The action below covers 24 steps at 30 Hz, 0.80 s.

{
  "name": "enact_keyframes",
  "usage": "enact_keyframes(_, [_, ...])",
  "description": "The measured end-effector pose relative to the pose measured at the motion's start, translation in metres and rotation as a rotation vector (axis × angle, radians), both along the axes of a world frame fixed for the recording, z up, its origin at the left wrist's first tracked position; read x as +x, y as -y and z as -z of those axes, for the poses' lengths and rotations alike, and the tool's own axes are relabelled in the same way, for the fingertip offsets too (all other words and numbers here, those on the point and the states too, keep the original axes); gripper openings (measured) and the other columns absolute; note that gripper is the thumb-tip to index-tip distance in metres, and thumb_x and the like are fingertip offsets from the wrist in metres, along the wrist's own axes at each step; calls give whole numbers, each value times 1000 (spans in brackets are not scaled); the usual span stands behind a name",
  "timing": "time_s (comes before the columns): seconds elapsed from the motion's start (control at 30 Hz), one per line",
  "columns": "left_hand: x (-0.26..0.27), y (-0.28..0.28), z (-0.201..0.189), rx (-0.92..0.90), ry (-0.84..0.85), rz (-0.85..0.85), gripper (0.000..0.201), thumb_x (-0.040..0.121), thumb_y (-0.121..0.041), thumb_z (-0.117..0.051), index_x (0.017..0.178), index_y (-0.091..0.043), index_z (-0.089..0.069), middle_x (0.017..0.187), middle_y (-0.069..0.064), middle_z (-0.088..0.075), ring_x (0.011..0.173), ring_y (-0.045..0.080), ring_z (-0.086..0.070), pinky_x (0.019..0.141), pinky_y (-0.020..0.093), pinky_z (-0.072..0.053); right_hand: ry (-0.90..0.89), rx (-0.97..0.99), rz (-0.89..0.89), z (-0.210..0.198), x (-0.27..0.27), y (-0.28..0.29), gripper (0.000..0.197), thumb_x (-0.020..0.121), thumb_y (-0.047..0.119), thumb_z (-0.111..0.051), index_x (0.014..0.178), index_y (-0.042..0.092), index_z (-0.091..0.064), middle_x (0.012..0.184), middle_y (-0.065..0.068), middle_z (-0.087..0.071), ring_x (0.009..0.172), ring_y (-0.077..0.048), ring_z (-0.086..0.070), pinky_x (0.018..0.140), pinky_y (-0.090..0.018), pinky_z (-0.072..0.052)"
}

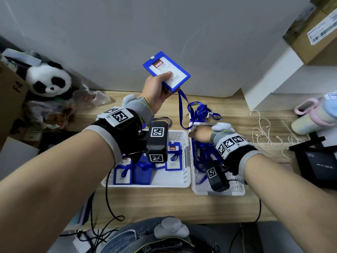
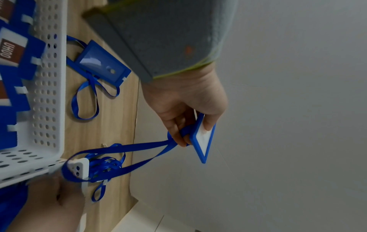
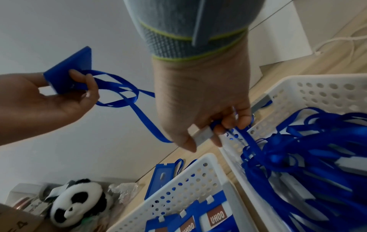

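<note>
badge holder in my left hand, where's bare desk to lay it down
Widest bare wood is the desk strip between the left basket, right basket and the front edge. A smaller patch sits at the back, between the lanyard tangle and the white shelf unit. Crowded: panda clutter left, cords right.

Soft, even indoor light falls on the desk (image 1: 164,203), with faint shadows. The head view bows at its edges. Both wrist views are dimmer and grainier, the near wristband (image 2: 158,39) blurred.
</note>
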<state>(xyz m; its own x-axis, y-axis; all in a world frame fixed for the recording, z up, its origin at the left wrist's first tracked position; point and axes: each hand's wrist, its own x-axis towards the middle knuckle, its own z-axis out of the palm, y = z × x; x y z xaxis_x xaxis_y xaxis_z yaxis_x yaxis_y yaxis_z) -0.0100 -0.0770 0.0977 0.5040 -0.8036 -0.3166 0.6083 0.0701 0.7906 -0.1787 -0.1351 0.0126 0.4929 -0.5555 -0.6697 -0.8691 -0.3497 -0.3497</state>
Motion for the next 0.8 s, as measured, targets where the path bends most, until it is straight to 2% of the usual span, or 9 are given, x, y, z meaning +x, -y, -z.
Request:
enact_keyframes(0.13, [9,-2,-1,-1,-6,-41,6,91,-5,-53,93,-11,-54,88,7,-64,82,21,-64,77,35,-56,-54,-15,77,7,-14,8,29,95,22,-47,67,25,-39,86,-2,-46,91,-16,-41,62,-24,-35])
enact_keyframes(0.3, [23,-10,9,63,64,-38,6,91,-7,-56,96,-11,-54,89,6,-65,81,19,-66,80,37,-56,-194,-7,109,7,-19,14,23,88,20,-54,67,18,-45,72,-1,-49,62,-16,-47,55,-22,-38])
enact_keyframes(0.4, [28,-16,19,133,130,23,9,91,-8,-57,99,-9,-54,91,6,-65,80,18,-65,73,32,-57,-7,-212,100,8,6,14,22,81,36,-54,89,16,-57,85,-4,-56,81,-24,-55,64,-24,-40])
enact_keyframes(0.47, [30,-19,25,173,145,58,13,90,-8,-57,103,-8,-54,92,6,-65,81,18,-65,73,31,-57,247,-144,138,0,24,9,48,80,38,-65,122,20,-51,100,-2,-54,91,-19,-54,72,-24,-40])
enact_keyframes(0.57, [34,-25,34,212,145,86,27,89,-9,-59,114,-4,-53,98,9,-66,87,21,-66,80,34,-56,494,22,164,-17,52,-4,65,79,39,-71,136,26,-41,87,4,-54,70,-7,-52,57,-11,-40])
enact_keyframes(0.63, [37,-28,37,220,133,107,30,88,-10,-59,117,-3,-52,101,10,-66,90,22,-65,81,35,-56,561,75,160,-25,71,-13,55,81,35,-70,131,24,-48,77,9,-54,57,-2,-46,42,-5,-35])
enact_keyframes(0.67, [39,-29,36,212,134,122,28,89,-9,-59,115,-4,-53,101,10,-66,89,22,-66,79,33,-57,586,95,185,-26,81,-14,46,83,32,-68,126,20,-54,77,9,-58,55,-3,-50,43,-6,-38])
enact_keyframes(0.73, [41,-29,34,203,134,146,23,89,-8,-58,111,-5,-54,100,10,-66,88,22,-66,75,31,-58,633,106,272,-26,94,-15,29,86,25,-66,112,14,-64,89,-2,-70,71,-13,-65,63,-19,-53])
enact_keyframes(0.8, [52,-29,30,218,161,139,16,90,-8,-57,106,-7,-56,99,9,-66,86,21,-66,73,30,-58,659,125,329,-27,112,-12,17,88,20,-63,102,12,-67,84,-3,-67,63,-13,-58,58,-20,-46])
